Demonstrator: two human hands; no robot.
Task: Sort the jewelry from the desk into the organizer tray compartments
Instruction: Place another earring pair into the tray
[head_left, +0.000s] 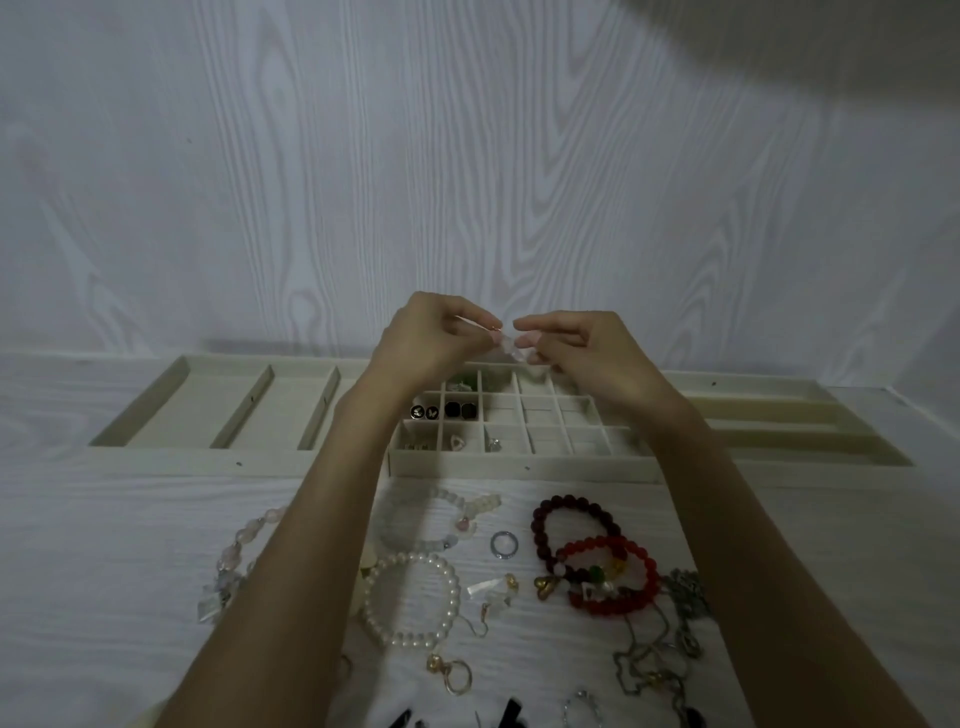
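Both hands pinched one small clear piece (511, 353) between them, left hand (431, 338) and right hand (582, 348) raised above the tray (519, 465), over its small back compartments. Dark studs (444, 411) sat in the tray's left cells. Near the tray's front edge lay a pearl bracelet (413, 597), a ring (504, 544) and red bracelets (597, 556).

Left grip (441, 332), right grip (576, 345) raised, fingertips pinched together.

We seem to be at home: a pale wood-grain surface (156, 509) against a matching wall (363, 182), jewelry tray (519, 470) along its far edge.
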